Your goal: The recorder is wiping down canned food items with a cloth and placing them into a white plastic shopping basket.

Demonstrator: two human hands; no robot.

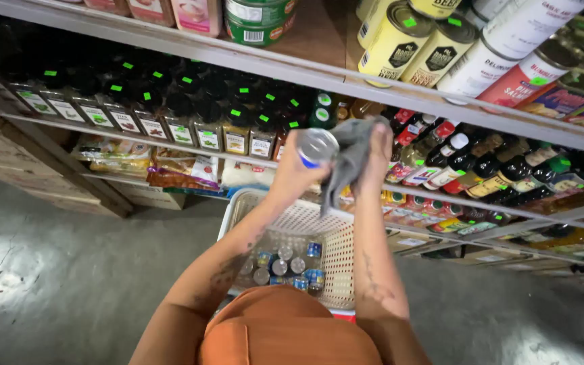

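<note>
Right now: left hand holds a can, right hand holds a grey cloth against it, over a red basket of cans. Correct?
Not quite: the basket is white, not red, as the head view shows. The rest holds: the left hand holds a can, the right hand presses a grey cloth against it, and more cans lie in the basket below.

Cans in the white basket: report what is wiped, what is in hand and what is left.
Done: nothing shows which cans have been wiped. In hand: the left hand holds one can up while the right hand presses a grey cloth against it. Left: several small cans lie in the white basket.
</note>
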